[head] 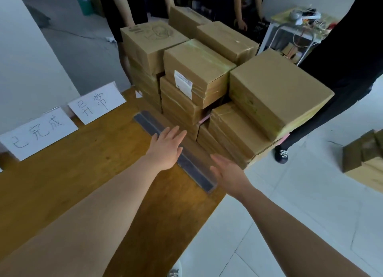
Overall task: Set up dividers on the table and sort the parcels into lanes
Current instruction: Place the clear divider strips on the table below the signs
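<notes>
**Hands open over the divider, parcel stack waiting behind**

Nearest the camera, two bare forearms reach out over the wooden tabletop [103,173]. The left hand [165,150] is spread flat with straight fingers above the middle of the grey divider [196,175]. Whether the palm presses on the strip or only hovers over it is hard to tell from this angle. The right hand [228,175] is also open and holds nothing, its palm turned inward just beside the divider's near end. The divider lies flat and runs diagonally, its near end right at the tabletop's edge.

Just beyond it, the parcels [199,69] stand in an uneven pile several layers high, none yet sorted. The big parcel at the right [275,94] juts out past the tabletop's edge.

To the left lie two handwritten paper signs [95,102]. Bystanders [342,59] stand close around the far end.

The risks, as I judge them:
- A careless nudge could send the divider's near end off the edge.
- Pulling a lower parcel first could tip the pile, and the jutting one would go first, towards the feet nearby.
- A divider left skewed would give lanes that narrow.
</notes>
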Tool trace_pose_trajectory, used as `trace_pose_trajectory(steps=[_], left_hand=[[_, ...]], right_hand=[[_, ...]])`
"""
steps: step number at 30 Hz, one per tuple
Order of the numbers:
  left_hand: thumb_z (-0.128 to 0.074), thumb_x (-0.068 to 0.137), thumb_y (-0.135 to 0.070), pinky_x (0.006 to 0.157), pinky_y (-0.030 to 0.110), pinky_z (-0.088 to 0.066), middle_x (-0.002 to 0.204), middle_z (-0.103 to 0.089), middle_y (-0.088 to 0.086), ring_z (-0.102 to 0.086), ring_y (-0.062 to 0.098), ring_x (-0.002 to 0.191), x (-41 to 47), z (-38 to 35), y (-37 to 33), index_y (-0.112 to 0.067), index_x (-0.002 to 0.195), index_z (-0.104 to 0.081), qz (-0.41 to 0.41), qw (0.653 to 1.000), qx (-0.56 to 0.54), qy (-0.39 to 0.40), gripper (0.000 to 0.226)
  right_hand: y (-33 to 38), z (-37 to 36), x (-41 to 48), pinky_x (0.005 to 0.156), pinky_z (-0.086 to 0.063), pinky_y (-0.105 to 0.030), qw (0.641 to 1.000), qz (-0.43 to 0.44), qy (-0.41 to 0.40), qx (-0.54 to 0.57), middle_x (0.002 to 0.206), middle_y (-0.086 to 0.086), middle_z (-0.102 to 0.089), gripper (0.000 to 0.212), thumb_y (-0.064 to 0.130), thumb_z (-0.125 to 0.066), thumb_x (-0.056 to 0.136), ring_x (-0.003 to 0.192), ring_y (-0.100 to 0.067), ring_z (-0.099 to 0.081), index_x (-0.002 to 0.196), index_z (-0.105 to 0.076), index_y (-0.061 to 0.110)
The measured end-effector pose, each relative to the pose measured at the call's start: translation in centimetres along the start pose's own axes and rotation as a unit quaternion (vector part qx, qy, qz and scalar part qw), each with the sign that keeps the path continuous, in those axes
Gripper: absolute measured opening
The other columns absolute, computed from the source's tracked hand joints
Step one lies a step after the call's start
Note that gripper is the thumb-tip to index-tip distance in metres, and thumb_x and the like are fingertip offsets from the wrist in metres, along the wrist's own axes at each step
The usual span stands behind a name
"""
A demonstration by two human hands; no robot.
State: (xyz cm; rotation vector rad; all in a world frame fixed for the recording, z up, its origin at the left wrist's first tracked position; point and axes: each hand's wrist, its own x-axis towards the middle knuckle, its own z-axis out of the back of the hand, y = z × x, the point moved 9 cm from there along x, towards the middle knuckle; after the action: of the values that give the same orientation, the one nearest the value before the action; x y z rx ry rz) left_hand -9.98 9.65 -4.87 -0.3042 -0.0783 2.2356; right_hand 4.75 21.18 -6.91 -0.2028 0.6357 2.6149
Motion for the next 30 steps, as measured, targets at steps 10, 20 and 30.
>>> trace_pose_trajectory(steps=[10,20,30], left_hand=[[-0.034,0.105,-0.029,0.12,0.047,-0.021,0.165,-0.007,-0.004,-0.012,0.022,0.15,-0.3,-1.2,1.3,-0.03,0.156,-0.014,-0.024,0.999,-0.012,-0.029,0.054],[-0.06,0.095,-0.03,0.1,0.036,-0.039,0.12,-0.066,-0.003,-0.049,0.021,0.118,0.8,2.5,2.6,-0.027,0.108,-0.072,-0.004,0.992,-0.047,-0.118,0.018],[-0.063,0.094,-0.029,0.107,0.038,-0.042,0.108,-0.073,-0.006,-0.062,0.014,0.105,0.5,2.7,2.4,-0.023,0.107,-0.076,-0.038,0.998,-0.012,-0.044,0.019]], right_hand=[[0.2,-0.4,-0.5,0.111,-0.022,-0.025,0.998,0.036,0.009,0.042,0.155,0.009,-0.031,0.045,0.04,-0.032,0.103,0.141,-0.013,-0.032,0.148,-0.032,0.034],[0.3,0.3,0.1,0.11,-0.034,-0.03,0.994,0.043,-0.013,0.1,0.149,0.008,-0.041,0.035,0.038,-0.04,0.101,0.13,-0.011,-0.044,0.133,-0.055,0.034],[-1.0,0.9,2.5,0.075,-0.042,-0.007,0.97,-0.055,-0.063,0.228,0.108,0.016,-0.066,0.021,0.028,-0.058,0.094,0.095,0.0,-0.06,0.113,-0.068,0.028]])
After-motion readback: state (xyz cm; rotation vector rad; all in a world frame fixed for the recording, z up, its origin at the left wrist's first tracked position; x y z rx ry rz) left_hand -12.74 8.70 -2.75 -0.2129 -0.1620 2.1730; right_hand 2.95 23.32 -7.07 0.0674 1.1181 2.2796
